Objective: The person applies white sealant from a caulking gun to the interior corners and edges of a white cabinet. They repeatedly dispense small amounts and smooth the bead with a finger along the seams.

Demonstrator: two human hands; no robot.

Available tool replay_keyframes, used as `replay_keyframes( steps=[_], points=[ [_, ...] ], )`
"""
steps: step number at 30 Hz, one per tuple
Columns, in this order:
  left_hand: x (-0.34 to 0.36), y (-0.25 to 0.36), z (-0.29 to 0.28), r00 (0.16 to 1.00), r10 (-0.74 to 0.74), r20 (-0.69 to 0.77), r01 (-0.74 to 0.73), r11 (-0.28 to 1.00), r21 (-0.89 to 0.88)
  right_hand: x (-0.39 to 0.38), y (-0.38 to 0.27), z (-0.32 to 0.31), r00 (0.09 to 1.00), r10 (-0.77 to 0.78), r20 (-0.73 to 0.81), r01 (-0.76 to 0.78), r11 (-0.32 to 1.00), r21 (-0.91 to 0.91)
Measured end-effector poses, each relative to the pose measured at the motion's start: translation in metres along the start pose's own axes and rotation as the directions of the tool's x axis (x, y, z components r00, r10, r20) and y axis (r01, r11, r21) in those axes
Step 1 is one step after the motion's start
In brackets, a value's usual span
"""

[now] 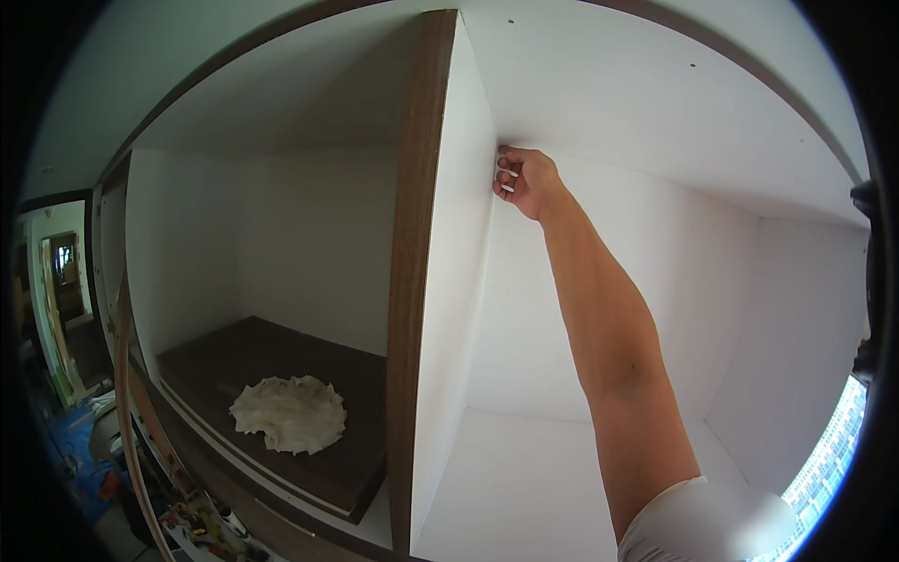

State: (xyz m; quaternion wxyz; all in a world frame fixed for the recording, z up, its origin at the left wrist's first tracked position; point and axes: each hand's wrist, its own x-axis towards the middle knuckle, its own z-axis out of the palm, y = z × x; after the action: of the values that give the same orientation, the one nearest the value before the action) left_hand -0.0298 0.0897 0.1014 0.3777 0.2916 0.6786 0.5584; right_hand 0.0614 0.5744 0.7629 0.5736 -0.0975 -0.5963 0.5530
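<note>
My right hand is raised high inside a white cabinet compartment, at the corner where the divider panel meets the top panel. Its fingers are curled and close to the divider or touching it. Small white patches show between them; I cannot tell whether this is a held thing or the panel behind. The bare forearm rises from the lower right, with a pale sleeve at its base. My left hand is out of view.
A brown wooden edge fronts the divider. In the left compartment a crumpled whitish cloth lies on a dark brown board. Tools and clutter sit below at the lower left, near a doorway. Patterned blue tiles show at the right.
</note>
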Motion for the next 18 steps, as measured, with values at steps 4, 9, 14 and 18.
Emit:
replay_keyframes(
  steps=[4, 9, 14, 18],
  points=[
    [-0.003, -0.001, -0.001, 1.000, 0.008, -0.001, -0.008, 1.000, -0.008, -0.008, -0.004, 0.010, 1.000, -0.004, -0.010, 0.004, 1.000, -0.008],
    [-0.008, -0.004, -0.004, 1.000, 0.016, -0.003, -0.016, 1.000, -0.015, -0.040, -0.021, 0.022, 0.996, -0.031, 0.086, 0.028, 0.999, 0.029],
    [-0.014, -0.006, -0.004, 1.000, 0.020, -0.001, -0.020, 1.000, -0.017, -0.081, -0.044, 0.042, 0.966, -0.049, 0.253, 0.039, 0.998, 0.042],
    [-0.018, -0.004, -0.002, 1.000, 0.029, -0.002, -0.030, 0.999, -0.019, -0.119, -0.060, 0.035, 0.912, -0.080, 0.403, 0.075, 0.997, 0.027]
  ],
)
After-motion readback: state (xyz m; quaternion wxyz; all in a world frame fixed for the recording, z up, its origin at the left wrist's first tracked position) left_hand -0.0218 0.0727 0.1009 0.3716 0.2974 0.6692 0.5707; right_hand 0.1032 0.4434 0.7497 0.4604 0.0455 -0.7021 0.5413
